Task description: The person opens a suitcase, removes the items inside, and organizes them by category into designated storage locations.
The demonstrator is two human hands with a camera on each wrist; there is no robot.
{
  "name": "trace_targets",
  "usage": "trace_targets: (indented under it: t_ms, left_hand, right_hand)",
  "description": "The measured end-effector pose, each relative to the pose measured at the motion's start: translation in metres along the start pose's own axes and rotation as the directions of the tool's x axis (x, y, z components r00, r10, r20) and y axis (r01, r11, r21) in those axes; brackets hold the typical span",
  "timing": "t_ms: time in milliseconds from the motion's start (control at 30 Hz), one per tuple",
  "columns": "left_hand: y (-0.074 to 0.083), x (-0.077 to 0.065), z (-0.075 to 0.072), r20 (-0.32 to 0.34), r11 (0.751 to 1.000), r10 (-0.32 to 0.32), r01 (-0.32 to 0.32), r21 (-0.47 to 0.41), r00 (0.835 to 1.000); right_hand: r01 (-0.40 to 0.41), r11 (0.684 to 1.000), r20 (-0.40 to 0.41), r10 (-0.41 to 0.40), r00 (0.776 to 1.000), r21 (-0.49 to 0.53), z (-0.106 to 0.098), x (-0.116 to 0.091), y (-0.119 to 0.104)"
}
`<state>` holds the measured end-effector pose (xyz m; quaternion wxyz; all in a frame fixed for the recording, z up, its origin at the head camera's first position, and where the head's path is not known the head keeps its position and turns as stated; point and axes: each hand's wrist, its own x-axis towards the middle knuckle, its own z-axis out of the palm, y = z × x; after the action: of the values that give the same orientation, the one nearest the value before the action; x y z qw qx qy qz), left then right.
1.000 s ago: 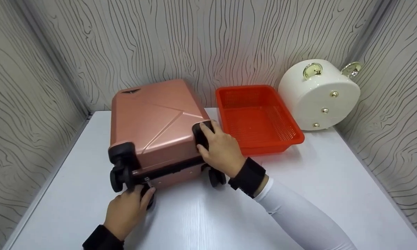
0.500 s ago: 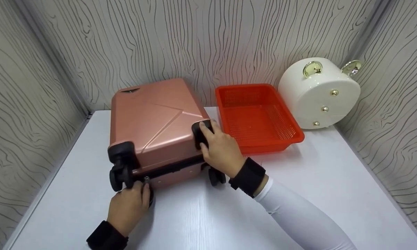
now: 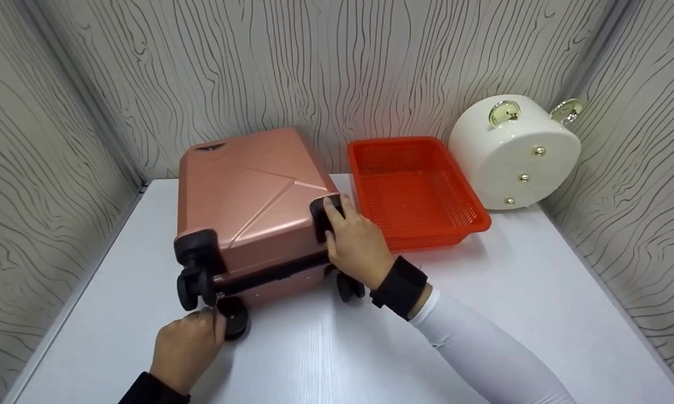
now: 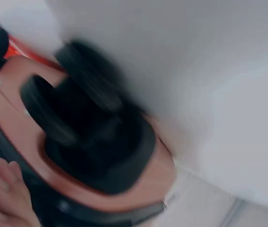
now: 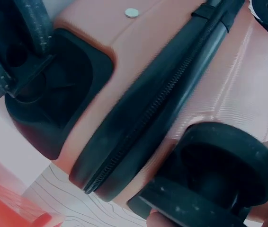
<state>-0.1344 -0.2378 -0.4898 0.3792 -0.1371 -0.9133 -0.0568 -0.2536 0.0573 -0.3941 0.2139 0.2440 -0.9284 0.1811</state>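
The pink suitcase (image 3: 250,193) lies on the white surface (image 3: 325,359), left of centre in the head frame, its wheeled end toward the bottom. At lower left, the left hand (image 3: 186,347) has curled fingers pinching the zip pull (image 3: 220,295) at the near corner. At the centre, the right hand (image 3: 360,246) grips the upper right wheel (image 5: 219,172). Right of centre stands a red basket (image 3: 409,202), beside a white case (image 3: 513,165) at upper right.
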Motion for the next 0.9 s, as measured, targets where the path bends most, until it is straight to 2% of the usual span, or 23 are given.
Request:
trace_targets:
  t_ms: [100,200,300,400,500,633,900]
  left_hand:
    - [-0.013,-0.004,-0.003,-0.014,1.0,-0.005,0.005,0.023,1.0]
    - [-0.028,-0.005,-0.003,-0.003,0.998,-0.056,0.056,0.011,0.998]
    - [-0.045,-0.002,-0.003,0.046,0.992,-0.126,0.126,-0.012,0.991]
    - [-0.062,0.006,-0.001,0.109,0.98,-0.192,0.197,-0.04,0.975]
    - [-0.077,0.013,0.003,0.183,0.959,-0.26,0.276,-0.066,0.948]
    - [-0.092,0.022,0.012,0.241,0.934,-0.319,0.348,-0.085,0.916]
    - [-0.105,0.028,0.024,0.284,0.929,-0.321,0.358,-0.091,0.904]
  right_hand:
    - [0.006,1.0,0.001,-0.006,1.0,0.001,0.001,-0.001,0.0]
    - [0.014,1.0,-0.006,-0.014,1.0,-0.003,0.001,-0.001,-0.001]
    - [0.018,1.0,-0.014,-0.018,1.0,-0.016,0.001,-0.002,0.0]
    - [0.019,1.0,-0.019,-0.02,1.0,-0.022,0.001,-0.002,0.0]
    - [0.014,1.0,-0.019,-0.015,1.0,-0.026,0.002,-0.003,-0.001]
    - [0.011,1.0,-0.027,-0.012,1.0,-0.027,0.003,-0.004,-0.001]
    - [0.016,1.0,-0.029,-0.017,0.999,-0.013,0.002,-0.005,0.0]
